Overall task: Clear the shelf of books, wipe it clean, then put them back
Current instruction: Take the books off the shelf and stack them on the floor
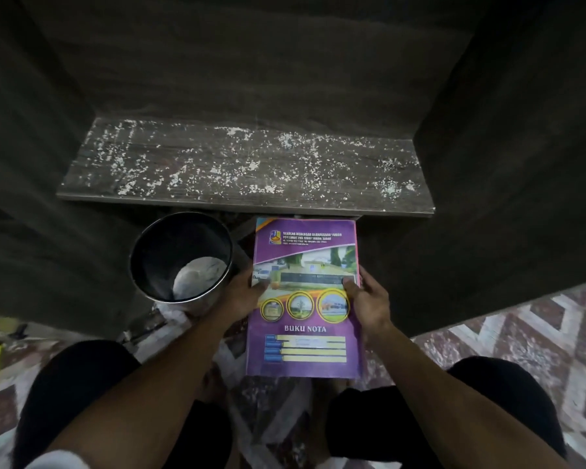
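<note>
Holding the book (305, 299) flat by its long edges, just in front of the speckled shelf (244, 164), the left hand (242, 294) and right hand (369, 301) are clamping thumbs on its cover. It is looking thin, light, floppy and glossy, so mid-edge grips on both sides are probably suiting it. Beside it, the bin (170, 245) is containing crumpled white paper (198, 275).

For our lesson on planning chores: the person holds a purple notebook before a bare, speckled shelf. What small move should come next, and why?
Probably set the purple notebook down on the floor, not the shelf. The left hand and right hand both grip it, and the shelf looks speckled white, seemingly unwiped; wiping needs a free hand.
</note>
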### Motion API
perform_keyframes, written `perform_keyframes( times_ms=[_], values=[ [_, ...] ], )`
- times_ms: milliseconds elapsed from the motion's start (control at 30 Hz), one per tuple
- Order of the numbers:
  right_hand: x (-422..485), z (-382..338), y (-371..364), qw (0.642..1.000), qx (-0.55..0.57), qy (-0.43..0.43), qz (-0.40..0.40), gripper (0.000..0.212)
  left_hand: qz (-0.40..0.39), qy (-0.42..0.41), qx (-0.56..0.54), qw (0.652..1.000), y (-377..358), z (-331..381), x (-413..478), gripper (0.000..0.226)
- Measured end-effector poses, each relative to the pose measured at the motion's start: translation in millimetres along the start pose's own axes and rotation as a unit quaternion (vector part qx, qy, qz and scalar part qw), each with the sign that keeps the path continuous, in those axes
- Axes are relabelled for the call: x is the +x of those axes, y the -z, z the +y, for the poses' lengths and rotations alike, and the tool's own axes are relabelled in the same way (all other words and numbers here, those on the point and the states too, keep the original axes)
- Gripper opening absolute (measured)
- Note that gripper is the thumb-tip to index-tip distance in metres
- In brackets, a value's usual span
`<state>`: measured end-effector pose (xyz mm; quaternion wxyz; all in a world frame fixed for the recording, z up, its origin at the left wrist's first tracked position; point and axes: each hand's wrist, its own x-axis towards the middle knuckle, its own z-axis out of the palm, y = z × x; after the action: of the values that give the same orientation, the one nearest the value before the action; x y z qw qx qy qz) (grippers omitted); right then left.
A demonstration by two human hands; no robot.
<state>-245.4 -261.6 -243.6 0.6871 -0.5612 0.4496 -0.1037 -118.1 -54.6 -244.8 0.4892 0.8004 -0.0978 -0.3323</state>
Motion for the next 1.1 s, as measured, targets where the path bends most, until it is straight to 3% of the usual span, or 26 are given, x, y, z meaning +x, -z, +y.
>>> perform_keyframes(
  times_ms=[167,467,1100],
  values=[
    [22.5,-3.1,-10.8,1.000,-0.012,0.001,0.017,0.039,0.008,-0.010,0.013,1.000,2.3,-0.8,22.3,0.033],
    [50.1,-2.5,-20.9,0.996,-0.070,-0.033,0.054,0.021,0.041,-0.008,0.114,0.993,5.8,10.8,44.4,0.043],
    [52.4,-3.3,-23.5,0.977,-0.180,-0.052,0.103,0.022,0.081,0.012,0.231,0.969,8.0,20.0,45.0,0.042]
  ],
)
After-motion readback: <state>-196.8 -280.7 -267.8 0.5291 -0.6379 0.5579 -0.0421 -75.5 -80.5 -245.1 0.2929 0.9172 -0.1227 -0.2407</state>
